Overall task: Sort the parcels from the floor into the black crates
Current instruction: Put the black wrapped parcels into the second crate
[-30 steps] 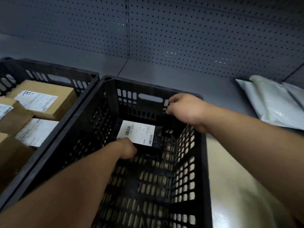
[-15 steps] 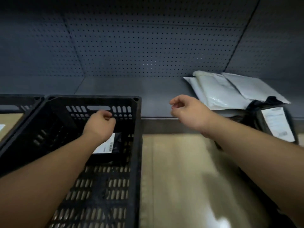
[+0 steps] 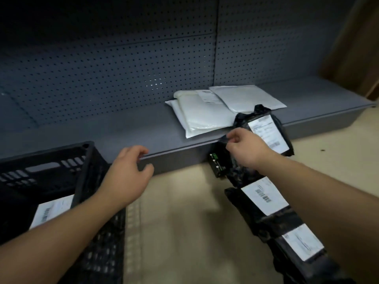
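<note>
Both your hands have left the crate [image 3: 86,160]: right hand [image 3: 246,152] now pinches a black parcel [image 3: 242,171] on the floor, left hand [image 3: 127,177] hangs loose, holding nothing. Next parcel's starting.

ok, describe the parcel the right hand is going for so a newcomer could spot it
Find the grey shelf with white mailers. At its front edge a black bag parcel leans upright, its corner pinched by the right hand. The other black parcels lie flat on the floor.
</note>
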`<state>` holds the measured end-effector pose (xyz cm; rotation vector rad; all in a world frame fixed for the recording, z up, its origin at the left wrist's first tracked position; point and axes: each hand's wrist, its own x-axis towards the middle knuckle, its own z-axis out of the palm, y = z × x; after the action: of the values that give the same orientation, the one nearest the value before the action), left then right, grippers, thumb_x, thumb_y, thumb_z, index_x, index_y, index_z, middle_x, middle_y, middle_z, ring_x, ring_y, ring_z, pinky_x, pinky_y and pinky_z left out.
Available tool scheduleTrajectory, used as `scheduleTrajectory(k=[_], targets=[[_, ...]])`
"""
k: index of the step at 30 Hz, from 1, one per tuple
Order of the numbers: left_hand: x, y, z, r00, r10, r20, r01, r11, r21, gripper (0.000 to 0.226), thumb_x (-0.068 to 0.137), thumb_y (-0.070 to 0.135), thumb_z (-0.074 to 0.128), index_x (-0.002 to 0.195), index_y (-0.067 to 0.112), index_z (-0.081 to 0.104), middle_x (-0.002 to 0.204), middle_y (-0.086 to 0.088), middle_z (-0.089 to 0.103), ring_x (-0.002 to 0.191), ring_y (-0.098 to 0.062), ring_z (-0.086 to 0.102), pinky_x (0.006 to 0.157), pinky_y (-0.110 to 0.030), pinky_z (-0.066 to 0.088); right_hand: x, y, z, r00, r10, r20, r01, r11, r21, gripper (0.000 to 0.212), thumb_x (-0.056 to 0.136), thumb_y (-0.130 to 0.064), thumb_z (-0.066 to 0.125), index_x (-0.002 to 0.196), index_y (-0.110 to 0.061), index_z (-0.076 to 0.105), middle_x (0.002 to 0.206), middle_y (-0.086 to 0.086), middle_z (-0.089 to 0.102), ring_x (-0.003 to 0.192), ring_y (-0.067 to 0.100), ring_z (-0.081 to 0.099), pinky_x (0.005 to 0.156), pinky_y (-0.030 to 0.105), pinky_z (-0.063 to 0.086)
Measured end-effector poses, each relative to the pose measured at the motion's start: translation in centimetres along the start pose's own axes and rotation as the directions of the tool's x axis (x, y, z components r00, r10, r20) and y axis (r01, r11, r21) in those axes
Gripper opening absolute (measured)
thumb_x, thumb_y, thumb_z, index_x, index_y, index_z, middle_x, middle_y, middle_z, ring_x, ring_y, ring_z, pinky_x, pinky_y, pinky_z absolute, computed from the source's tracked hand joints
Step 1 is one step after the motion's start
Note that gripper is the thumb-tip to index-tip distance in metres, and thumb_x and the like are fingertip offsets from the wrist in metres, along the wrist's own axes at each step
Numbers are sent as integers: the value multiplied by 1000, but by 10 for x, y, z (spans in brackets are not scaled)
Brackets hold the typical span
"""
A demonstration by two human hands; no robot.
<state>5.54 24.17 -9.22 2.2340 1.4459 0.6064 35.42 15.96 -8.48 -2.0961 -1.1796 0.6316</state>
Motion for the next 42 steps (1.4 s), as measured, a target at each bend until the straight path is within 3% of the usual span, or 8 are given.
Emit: scheduleTrajectory(k=[9,13,19,22,26,31,35,42], targets=[[-48,96,132,856,-220,468,358,905,-230,22,92,30,62,113,33,60,97,9,66,61,-4,61,51,-15,45,2,102,-83,965,256,58,-200,860,-470,34,94,-29,54,113,-4,68,116,17,67,103,33,62,89,37,53],[-55,125,165,750,-294,592,492,847,-204,17,94,33,61,105,21,64,97,-1,69,83,-21,69,79,-34,61,-3,133,-94,941,327,81,-241,822,-516,37,97,-30,52,118,-3,66,122,17,64,108,32,60,87,30,48],[-55,150,184,606,-382,698,723,630,-282,19,96,24,58,104,17,73,103,-2,75,85,-23,73,81,-36,63,-3,147,-96,913,399,87,-298,798,-524,26,98,-32,49,96,-7,57,78,7,54,66,25,52,58,25,39],[-55,158,188,580,-372,725,765,555,-327,21,95,17,57,105,15,76,92,0,80,75,-18,75,78,-35,64,-1,147,-92,902,409,142,-286,809,-514,37,100,-35,45,119,-7,61,101,8,56,79,24,50,72,30,40],[-59,165,189,589,-361,723,773,511,-374,23,93,8,55,103,15,75,85,2,80,73,-16,75,68,-30,62,2,140,-92,894,419,163,-299,825,-479,36,101,-33,45,122,-8,60,123,14,59,86,26,50,78,34,41],[-58,159,179,623,-348,701,752,514,-413,26,93,6,54,105,16,74,89,3,80,80,-19,76,76,-33,63,7,134,-92,894,420,159,-337,862,-379,20,101,-26,49,105,-9,58,106,12,57,92,30,57,77,35,45],[-49,147,159,685,-311,659,692,560,-456,29,94,5,51,109,17,72,93,3,80,85,-20,76,80,-35,63,9,123,-88,858,481,182,-457,875,-160,29,98,-29,55,103,-2,62,108,20,67,97,39,69,89,51,57],[-24,114,115,798,-314,515,583,619,-526,16,95,9,58,103,19,68,85,5,80,74,-14,77,64,-27,61,19,86,-71,889,429,160,-438,898,29,22,92,-30,60,80,-11,59,69,11,51,56,22,44,52,30,37]])
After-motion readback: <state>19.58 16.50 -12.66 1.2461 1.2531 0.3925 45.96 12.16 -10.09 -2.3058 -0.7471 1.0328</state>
